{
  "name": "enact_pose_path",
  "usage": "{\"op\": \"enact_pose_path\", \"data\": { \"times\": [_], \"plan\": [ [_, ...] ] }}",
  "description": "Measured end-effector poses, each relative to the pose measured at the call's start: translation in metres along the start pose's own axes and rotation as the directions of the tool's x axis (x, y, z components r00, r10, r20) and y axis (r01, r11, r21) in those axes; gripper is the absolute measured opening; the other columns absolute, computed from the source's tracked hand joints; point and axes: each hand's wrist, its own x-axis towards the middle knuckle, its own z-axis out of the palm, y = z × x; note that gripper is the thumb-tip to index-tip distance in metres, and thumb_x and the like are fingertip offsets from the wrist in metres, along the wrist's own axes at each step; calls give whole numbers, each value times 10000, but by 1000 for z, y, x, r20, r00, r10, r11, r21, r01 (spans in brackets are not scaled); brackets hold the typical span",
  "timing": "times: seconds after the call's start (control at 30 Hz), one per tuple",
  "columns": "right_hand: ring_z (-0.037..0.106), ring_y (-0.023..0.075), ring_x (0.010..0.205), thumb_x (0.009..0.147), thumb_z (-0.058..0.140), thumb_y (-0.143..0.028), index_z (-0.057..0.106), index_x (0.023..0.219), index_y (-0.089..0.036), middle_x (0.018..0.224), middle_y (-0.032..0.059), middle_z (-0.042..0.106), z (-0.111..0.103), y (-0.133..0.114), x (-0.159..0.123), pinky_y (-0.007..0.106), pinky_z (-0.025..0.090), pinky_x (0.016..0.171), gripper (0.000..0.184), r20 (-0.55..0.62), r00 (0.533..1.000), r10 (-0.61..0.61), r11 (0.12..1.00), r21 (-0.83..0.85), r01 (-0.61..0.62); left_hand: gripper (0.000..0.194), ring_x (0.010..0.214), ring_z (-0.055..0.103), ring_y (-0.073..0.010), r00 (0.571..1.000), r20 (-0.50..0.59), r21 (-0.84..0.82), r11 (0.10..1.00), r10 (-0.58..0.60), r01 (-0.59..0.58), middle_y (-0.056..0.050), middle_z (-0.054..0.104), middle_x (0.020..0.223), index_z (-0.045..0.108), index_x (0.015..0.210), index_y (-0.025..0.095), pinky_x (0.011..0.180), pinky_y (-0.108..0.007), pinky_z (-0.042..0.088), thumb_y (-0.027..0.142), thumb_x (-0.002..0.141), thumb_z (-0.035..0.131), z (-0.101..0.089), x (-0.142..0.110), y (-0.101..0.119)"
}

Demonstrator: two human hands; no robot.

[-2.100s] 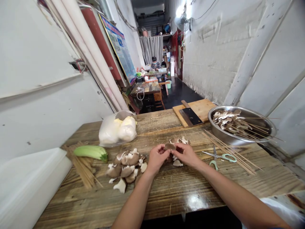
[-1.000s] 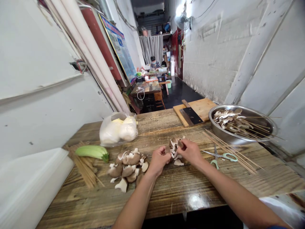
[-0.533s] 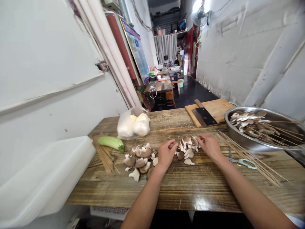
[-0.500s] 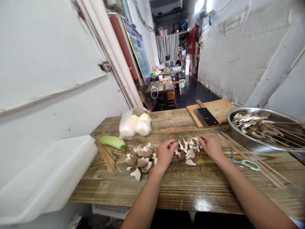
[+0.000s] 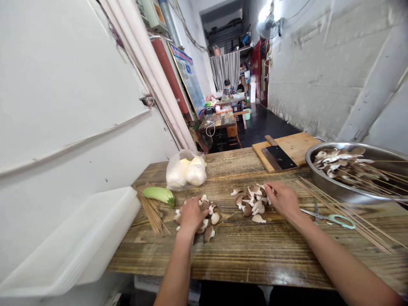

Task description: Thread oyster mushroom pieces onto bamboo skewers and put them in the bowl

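Two piles of cut oyster mushrooms lie on the wooden table. My left hand (image 5: 192,213) is over the left pile (image 5: 208,233), thumb and fingers apart among the pieces and partly covering them. At the upper right edge of the right pile (image 5: 251,202) is my right hand (image 5: 284,200), its fingers bent together; whatever they hold is hidden. Scissors (image 5: 339,220) with light green handles rest beside my right forearm, next to several thin wooden skewers (image 5: 347,219).
A steel basin (image 5: 346,195) holds skewered mushrooms at the right. Behind are a cutting board (image 5: 301,146) and a cleaver (image 5: 282,158). A green gourd (image 5: 158,194), more skewers (image 5: 149,214) and a bag of white pieces (image 5: 188,172) lie left, near white trays (image 5: 79,238). A person (image 5: 228,88) sits far back.
My left hand has moved left from the right pile to the left pile, and its fingers have spread. My right hand stays at the right pile. The view has shifted slightly.
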Motion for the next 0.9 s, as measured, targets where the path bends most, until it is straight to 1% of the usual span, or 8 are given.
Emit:
{"op": "enact_pose_path", "data": {
  "times": [0.2, 0.33, 0.5, 0.6, 0.67, 0.73, 0.83, 0.9],
  "plan": [
    [596, 189, 810, 866, 474, -279, 665, 905, -184, 854, 83, 680, -5, -29, -9, 315, 447, 758, 217, 15, 989, -150, 934, 331, 137, 549, 1099, 499, -242, 984, -13, -296, 939, 178, -174, -100, 573, 1178, 525, 1188, 183, 946, -365, 337, 214, 647, 620, -14, -7, 10],
    [597, 161, 757, 832, 536, -293, 667, 941, -196, 868, 63, 682, -7, -54, -15, 293, 474, 701, 195, 233, 967, -107, 783, 618, -62, 717, 1119, 485, -229, 862, 50, -525, 747, 504, -407, -67, 526, 1247, 416, 1312, 253, 978, -351, 335, 145, 624, 587, -28, -23, 44],
    [460, 65, 398, 766, 591, -356, 666, 891, -150, 544, -29, 583, -8, -60, -15, 172, 365, 367, 252, 661, 749, -45, 503, 663, -555, 805, 1198, 413, -253, 650, 135, -567, 596, 748, -569, -57, 479, 1307, 356, 1359, 269, 1041, -391, 269, 84, 598, 540, -41, -30, 85],
    [456, 55, 359, 704, 650, -353, 654, 777, -128, 461, -56, 535, -9, -56, -13, 150, 353, 330, 237, 770, 635, -59, 348, 612, -710, 835, 1229, 380, -250, 574, 171, -568, 556, 801, -606, -50, 446, 1337, 312, 1379, 296, 1048, -403, 266, 68, 604, 520, -44, -27, 91],
    [502, 67, 381, 652, 695, -333, 631, 701, -129, 454, -48, 557, -7, -53, -11, 154, 393, 350, 220, 785, 620, -24, 229, 608, -761, 841, 1277, 318, -255, 605, 151, -554, 574, 782, -603, -57, 372, 1394, 288, 1389, 293, 1062, -417, 243, 87, 615, 543, -42, -26, 87],
    [521, 72, 384, 617, 726, -321, 612, 666, -132, 439, -43, 569, -4, -52, -9, 160, 420, 371, 225, 777, 626, 65, 84, 621, -779, 863, 1304, 273, -266, 716, 72, -558, 623, 694, -548, -78, 314, 1426, 261, 1399, 268, 1066, -431, 231, 132, 617, 600, -34, -24, 82],
    [531, 60, 398, 612, 750, -314, 611, 700, -135, 493, -19, 617, -1, -52, -7, 156, 439, 416, 244, 730, 664, 164, -146, 683, -715, 869, 1175, 437, -261, 922, -15, -697, 657, 388, -288, -128, 447, 1309, 269, 1386, 216, 960, -418, 373, 252, 622, 682, -16, -24, 81],
    [557, 58, 453, 618, 761, -294, 615, 731, -140, 568, -1, 650, -1, -55, -6, 153, 453, 464, 240, 693, 699, 176, -252, 718, -649, 770, 1007, 547, -226, 976, 33, -839, 536, 217, -91, -129, 558, 1154, 379, 1311, 179, 830, -356, 458, 329, 628, 701, -3, -26, 92]
  ]
}}
